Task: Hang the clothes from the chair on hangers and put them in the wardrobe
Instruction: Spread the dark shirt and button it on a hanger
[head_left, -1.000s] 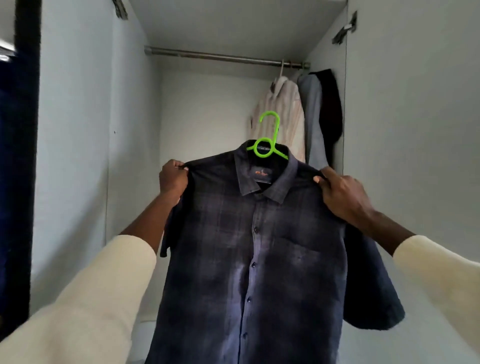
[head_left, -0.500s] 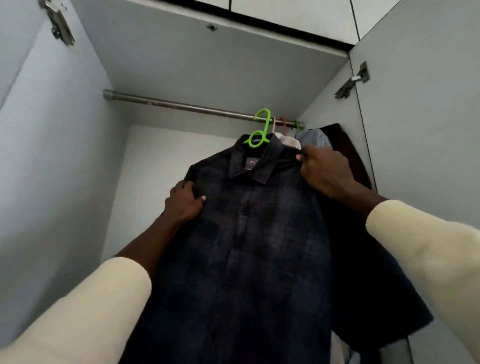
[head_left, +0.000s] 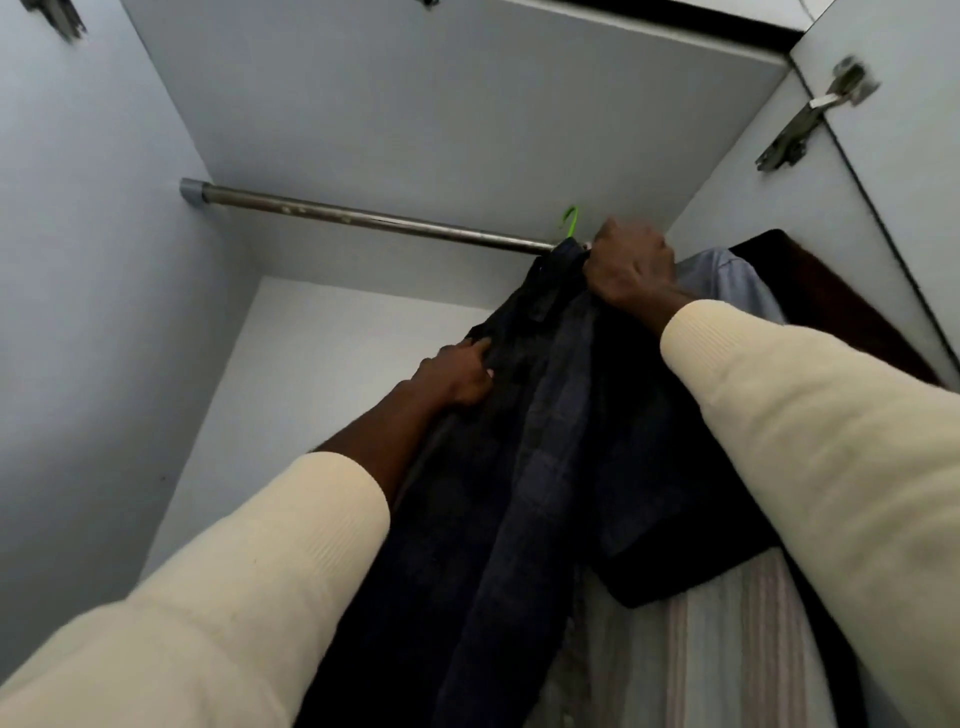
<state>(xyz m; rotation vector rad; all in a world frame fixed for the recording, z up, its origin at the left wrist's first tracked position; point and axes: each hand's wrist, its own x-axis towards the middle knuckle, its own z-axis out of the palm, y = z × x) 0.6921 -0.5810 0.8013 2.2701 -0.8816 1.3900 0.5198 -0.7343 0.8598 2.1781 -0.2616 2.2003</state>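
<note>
A dark navy checked shirt (head_left: 545, 441) hangs on a green hanger (head_left: 569, 221), whose hook sits over the metal wardrobe rail (head_left: 363, 218) near its right end. My right hand (head_left: 631, 267) grips the shirt at the collar and hanger top, just under the rail. My left hand (head_left: 460, 376) holds the shirt's left shoulder lower down. Most of the hanger is hidden by the shirt and my right hand.
Other clothes hang to the right on the rail: a light blue shirt (head_left: 732, 280), a dark garment (head_left: 831, 306) and a striped pale shirt (head_left: 727, 649). The wardrobe's left wall (head_left: 104, 312) and right door with a hinge (head_left: 810, 119) close in the sides.
Both hands have lifted the shirt up and to the right, from in front of the wardrobe up to the rail. The green hook now sits over the rail, and the view has tilted upward.
</note>
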